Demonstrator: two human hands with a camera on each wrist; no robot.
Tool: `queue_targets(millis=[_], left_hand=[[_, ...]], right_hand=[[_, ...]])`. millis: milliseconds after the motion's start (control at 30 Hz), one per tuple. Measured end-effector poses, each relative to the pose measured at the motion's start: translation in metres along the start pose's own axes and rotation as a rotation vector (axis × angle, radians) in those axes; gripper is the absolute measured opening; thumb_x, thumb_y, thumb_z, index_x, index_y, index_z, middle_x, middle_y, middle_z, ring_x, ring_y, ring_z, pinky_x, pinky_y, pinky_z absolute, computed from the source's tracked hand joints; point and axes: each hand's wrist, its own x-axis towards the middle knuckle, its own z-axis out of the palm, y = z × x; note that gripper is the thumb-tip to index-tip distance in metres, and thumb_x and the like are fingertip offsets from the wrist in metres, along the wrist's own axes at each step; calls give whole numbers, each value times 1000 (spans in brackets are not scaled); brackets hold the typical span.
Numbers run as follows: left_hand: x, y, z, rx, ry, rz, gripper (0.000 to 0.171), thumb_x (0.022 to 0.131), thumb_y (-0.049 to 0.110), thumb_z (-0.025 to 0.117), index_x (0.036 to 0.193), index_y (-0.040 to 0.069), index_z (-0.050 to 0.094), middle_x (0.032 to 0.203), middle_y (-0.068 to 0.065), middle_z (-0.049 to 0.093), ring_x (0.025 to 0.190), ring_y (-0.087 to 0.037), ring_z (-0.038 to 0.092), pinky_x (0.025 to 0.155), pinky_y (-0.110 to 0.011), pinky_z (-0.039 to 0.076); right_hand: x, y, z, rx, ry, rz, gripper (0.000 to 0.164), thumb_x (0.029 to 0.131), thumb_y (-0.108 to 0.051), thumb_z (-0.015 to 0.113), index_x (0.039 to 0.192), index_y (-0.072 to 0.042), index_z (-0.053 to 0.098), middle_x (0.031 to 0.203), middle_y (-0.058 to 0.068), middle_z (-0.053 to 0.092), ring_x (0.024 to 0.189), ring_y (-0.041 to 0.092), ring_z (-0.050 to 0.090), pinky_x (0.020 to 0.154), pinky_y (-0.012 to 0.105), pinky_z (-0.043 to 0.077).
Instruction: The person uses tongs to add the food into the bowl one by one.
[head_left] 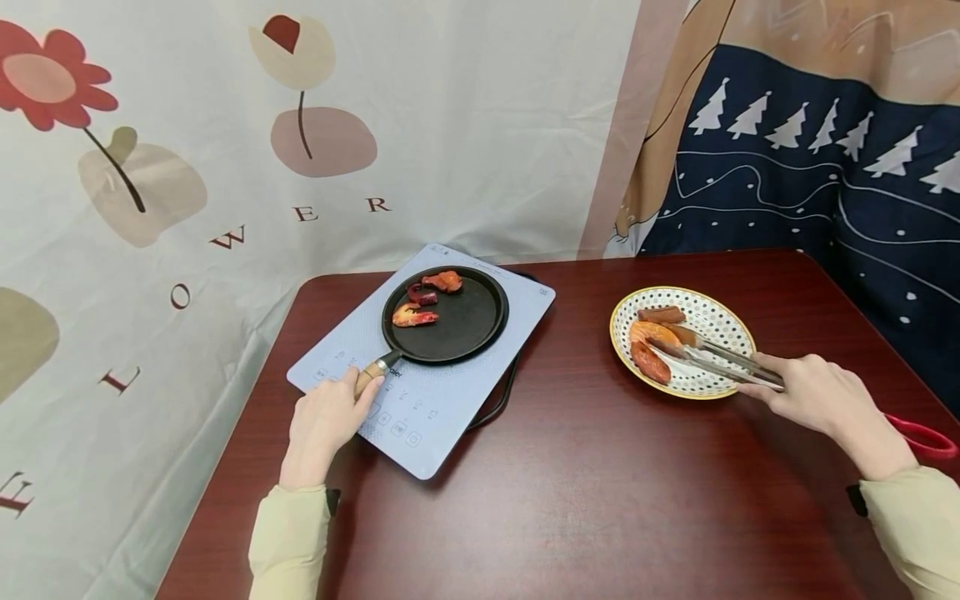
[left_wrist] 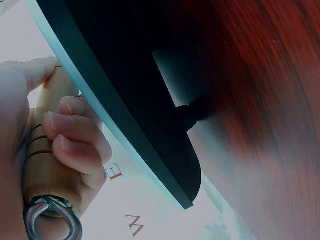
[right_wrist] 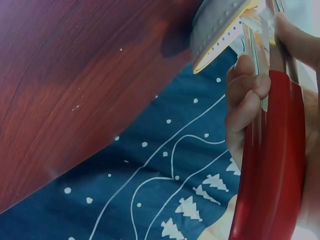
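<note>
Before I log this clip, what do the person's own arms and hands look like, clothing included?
Both the left sleeve and the right sleeve are pale yellow, long and slightly puffy, without visible markings. A small black piece shows at the inner side of each cuff, its details too small to tell. The left hand and right hand are ungloved.

Holds both sleeved forearms [head_left: 289, 540] forward and well apart. Curls the fingers [left_wrist: 80, 150] of the left hand [head_left: 327, 421] in a grip, with thumb [left_wrist: 39, 72] straightened; angles the right hand [head_left: 817, 398] inward, with thumb opposite bent fingers.
</note>
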Motion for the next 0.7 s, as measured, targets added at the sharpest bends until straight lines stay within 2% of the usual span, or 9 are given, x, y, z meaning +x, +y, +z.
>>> queue_targets(millis=[133, 233, 367, 467, 600, 700], left_hand=[[0, 0, 0, -3, 3, 4, 40, 93, 43, 47, 74, 8, 45, 51, -6, 38, 46, -21, 41, 41, -29, 25], [0, 0, 1, -2, 6, 6, 40, 93, 43, 47, 74, 8, 45, 51, -7, 39, 46, -21, 41, 41, -30, 25], [0, -1, 1, 5, 18, 6, 40, 93, 43, 47, 74, 7, 47, 51, -7, 40, 46, -22, 42, 40, -30, 25], [0, -1, 1, 5, 26, 11, 40, 93, 42, 48, 74, 7, 47, 51, -7, 40, 46, -21, 42, 40, -30, 25], [0, 0, 0, -3, 28, 19, 39, 93, 41, 48, 73, 7, 46, 51, -6, 39, 45, -20, 41, 40, -30, 25], [-1, 0, 0, -6, 26, 22, 40, 93, 41, 48, 73, 7, 45, 50, -6, 38, 45, -20, 41, 40, -29, 25]], right_hand=[[3, -1, 2, -5, 5, -14, 63, 79, -46, 67, 120, 0, 58, 86, 27, 65, 61, 22, 55, 46, 37, 42], [2, -1, 2, 3, -1, -7, 64, 79, -46, 67, 121, 1, 58, 72, 19, 65, 59, 20, 53, 45, 34, 40], [1, -1, 1, 28, -2, 11, 68, 79, -51, 66, 123, 0, 57, 59, 6, 57, 58, 18, 48, 44, 29, 34], [0, -1, 1, 50, 0, 22, 70, 79, -53, 65, 124, -1, 56, 64, 10, 60, 60, 19, 48, 45, 28, 32], [-1, -1, 2, 83, -16, 46, 73, 79, -56, 63, 125, -1, 54, 80, 22, 64, 65, 22, 52, 46, 28, 33], [-2, 0, 3, 117, -33, 61, 74, 80, -56, 61, 127, 0, 53, 75, 20, 63, 66, 23, 51, 46, 28, 32]])
